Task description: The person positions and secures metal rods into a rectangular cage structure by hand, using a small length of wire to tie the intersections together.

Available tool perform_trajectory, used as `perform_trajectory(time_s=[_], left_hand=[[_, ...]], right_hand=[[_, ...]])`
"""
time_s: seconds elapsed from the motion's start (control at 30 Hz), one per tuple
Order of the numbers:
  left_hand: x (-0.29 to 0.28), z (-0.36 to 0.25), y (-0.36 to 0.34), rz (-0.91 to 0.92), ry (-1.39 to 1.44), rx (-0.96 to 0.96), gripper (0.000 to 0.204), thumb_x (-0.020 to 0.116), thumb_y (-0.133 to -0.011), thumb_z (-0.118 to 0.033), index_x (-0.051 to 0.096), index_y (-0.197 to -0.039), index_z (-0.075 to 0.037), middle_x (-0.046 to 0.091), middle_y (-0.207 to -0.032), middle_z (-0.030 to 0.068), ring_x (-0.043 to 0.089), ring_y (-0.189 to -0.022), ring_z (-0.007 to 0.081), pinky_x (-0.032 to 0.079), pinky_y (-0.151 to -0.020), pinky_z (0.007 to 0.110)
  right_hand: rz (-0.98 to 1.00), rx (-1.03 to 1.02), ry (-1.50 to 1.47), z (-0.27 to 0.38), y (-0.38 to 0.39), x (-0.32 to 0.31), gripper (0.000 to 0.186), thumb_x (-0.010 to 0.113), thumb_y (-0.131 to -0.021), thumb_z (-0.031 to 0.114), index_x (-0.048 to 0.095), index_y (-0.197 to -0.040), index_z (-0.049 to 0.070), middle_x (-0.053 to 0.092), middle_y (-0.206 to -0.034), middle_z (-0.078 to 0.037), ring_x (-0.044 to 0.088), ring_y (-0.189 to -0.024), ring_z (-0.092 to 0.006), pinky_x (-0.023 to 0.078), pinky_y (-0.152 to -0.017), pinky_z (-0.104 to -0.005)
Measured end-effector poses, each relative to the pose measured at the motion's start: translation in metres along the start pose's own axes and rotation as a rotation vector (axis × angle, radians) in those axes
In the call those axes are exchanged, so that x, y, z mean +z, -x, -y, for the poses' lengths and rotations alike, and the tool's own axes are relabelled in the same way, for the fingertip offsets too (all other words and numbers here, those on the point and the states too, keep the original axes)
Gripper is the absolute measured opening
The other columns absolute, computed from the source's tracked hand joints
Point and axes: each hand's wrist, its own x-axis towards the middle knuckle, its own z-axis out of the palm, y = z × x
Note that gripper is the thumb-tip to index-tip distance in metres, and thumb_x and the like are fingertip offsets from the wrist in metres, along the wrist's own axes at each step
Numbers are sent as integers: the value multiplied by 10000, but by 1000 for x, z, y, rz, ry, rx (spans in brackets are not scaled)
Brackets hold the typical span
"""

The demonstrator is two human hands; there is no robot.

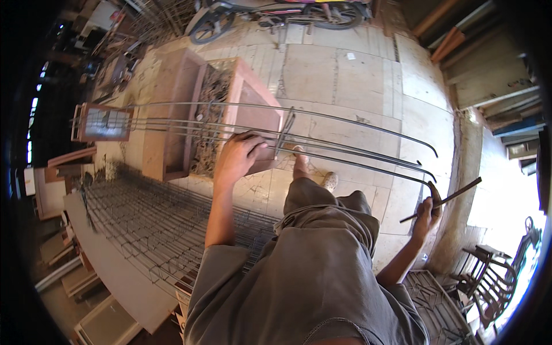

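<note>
Head view looks straight down on a person standing over a bundle of long steel rods (345, 150) that runs across the picture from about nine o'clock to about three o'clock, bending with the lens. The left hand (237, 158), just left of centre, is closed over the rods near the middle of their length, its grip wrapped around one or two of the bars beside a bent wire stirrup (284, 135) that loops the rods together; holding there seems to keep the bars steady and level where they would otherwise sag or roll.

At about four o'clock the right hand (428, 211) grips a short dark metal bar (445, 199), fingers shut around it, with the bar slanting up toward three o'clock. It sits just beside the hooked ends of the rods, likely so the bar can act as a lever on those ends.

Under the middle of the rods, toward eleven o'clock, a reddish wooden box (247, 95) holds a tangle of wire pieces and appears to carry the bars off the floor. Their far left ends rest by a small framed stand (103, 122) at nine o'clock. Finished rebar cages (149, 224) lie stacked at about eight o'clock on the floor. A sandalled foot (330, 181) shows near the centre below the rods, and a motorbike (276, 14) is parked at twelve o'clock. Wooden chairs (489, 276) stand at four o'clock.
</note>
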Motion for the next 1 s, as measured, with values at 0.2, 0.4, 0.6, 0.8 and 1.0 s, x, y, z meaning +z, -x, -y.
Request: perform_trajectory(time_s=[0.2,0.4,0.6,0.8,1.0], left_hand=[[-2,-26,-16,201,132,39,182,630,-927,-113,633,-1084,-22,693,-1021,146,673,-928,326,510,-834,376],[13,-15,-6,148,332,-33,463,692,-880,-87,553,-1321,-73,717,-956,147,697,-907,291,515,-826,366],[16,-17,-8,170,293,51,269,730,-847,-96,694,-1110,-53,720,-967,141,701,-886,276,527,-797,359],[16,-19,-5,150,251,105,207,736,-844,-109,699,-1036,-41,710,-966,127,673,-824,312,518,-733,374],[10,-22,-18,306,171,80,265,698,-883,-166,649,-1116,-50,695,-1030,141,652,-871,349,512,-741,386]], right_hand=[[-164,-1,140,13,0,9,218,651,-940,161,692,-1094,13,539,-663,63,381,-547,-13,259,-480,-204],[-260,170,-21,32,-12,39,190,728,-908,216,650,-903,43,463,-625,68,372,-528,-24,256,-472,-215],[-320,235,15,45,-18,54,324,745,-900,308,633,-951,8,444,-627,63,352,-522,-26,252,-468,-219],[-362,229,2,41,-21,62,213,675,-933,219,641,-1020,28,423,-611,74,348,-513,-23,238,-458,-221],[-319,144,-136,37,-11,62,385,646,-969,156,499,-1303,36,600,-869,-26,312,-509,14,230,-439,-167]])
